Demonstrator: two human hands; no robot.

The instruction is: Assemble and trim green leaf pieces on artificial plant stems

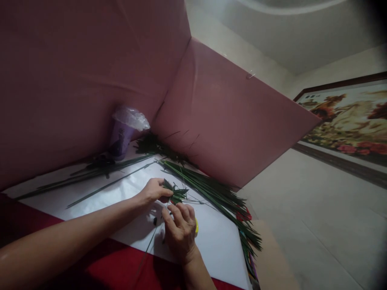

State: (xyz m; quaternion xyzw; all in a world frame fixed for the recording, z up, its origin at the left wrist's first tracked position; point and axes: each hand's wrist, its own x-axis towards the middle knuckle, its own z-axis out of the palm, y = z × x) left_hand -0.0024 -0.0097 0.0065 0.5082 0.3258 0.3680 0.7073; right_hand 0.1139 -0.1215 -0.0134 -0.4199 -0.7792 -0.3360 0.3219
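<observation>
My left hand (155,191) pinches a small green piece of folded leaf (179,196), its pointed tips fanning out to the right. Just below it, my right hand (181,225) is closed, thumb and curled fingers meeting near the base of the piece. A thin leaf strip (150,241) runs from the right thumb tip down toward the red cloth. Beside the right hand shows the edge of a yellow object (196,227), mostly hidden by the hand. Both hands are over a white board (217,245). Small dark scraps (155,221) lie near them.
A bundle of long green palm leaves (208,187) lies along the board's right edge. More long leaves (99,177) are at the back left. A purple cup (121,139) with clear plastic stands against the pink panels (223,112). Red cloth (111,266) covers the front.
</observation>
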